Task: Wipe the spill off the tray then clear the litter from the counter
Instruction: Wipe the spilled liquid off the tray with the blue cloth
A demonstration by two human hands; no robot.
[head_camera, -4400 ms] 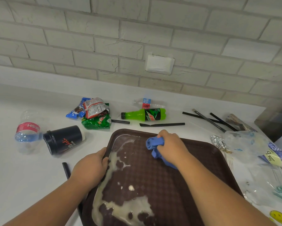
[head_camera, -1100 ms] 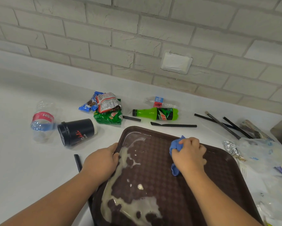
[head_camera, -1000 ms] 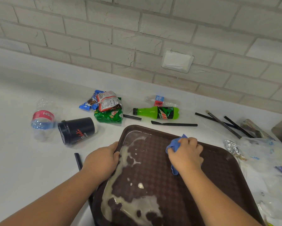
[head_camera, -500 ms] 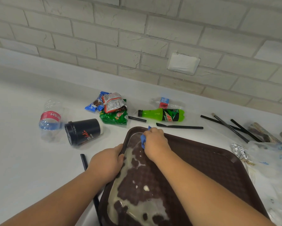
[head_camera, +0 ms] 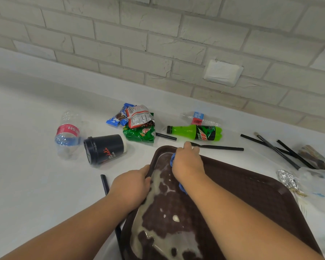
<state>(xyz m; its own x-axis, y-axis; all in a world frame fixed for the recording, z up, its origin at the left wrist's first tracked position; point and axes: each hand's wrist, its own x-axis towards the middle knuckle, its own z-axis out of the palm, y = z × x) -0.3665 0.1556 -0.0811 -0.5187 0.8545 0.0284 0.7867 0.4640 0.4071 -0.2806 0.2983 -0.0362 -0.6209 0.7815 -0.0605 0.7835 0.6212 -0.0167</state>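
Blue cloth (head_camera: 172,158) sits bunched under our right hand (head_camera: 187,162), whose fingers curl round it and press it into the far left corner of the brown tray (head_camera: 251,194). Our left hand (head_camera: 131,186) grips the tray's left rim, fingers hooked over the edge, pinning it to the tabletop (head_camera: 36,184).

The milky spill (head_camera: 176,244) runs from that corner down the tray's left side to a wide pool near us. We judge it best to draw the cloth toward us along the rim in firm, overlapping passes, soaking the liquid up rather than shoving it over the edge, and to turn the cloth to a dry face once it is sodden. The tray should be kept level.

Beyond the tray lies the litter: a black cup (head_camera: 105,149) on its side, a green bottle (head_camera: 195,132), snack wrappers (head_camera: 139,124), a clear bottle (head_camera: 67,134) and a black straw (head_camera: 220,147).
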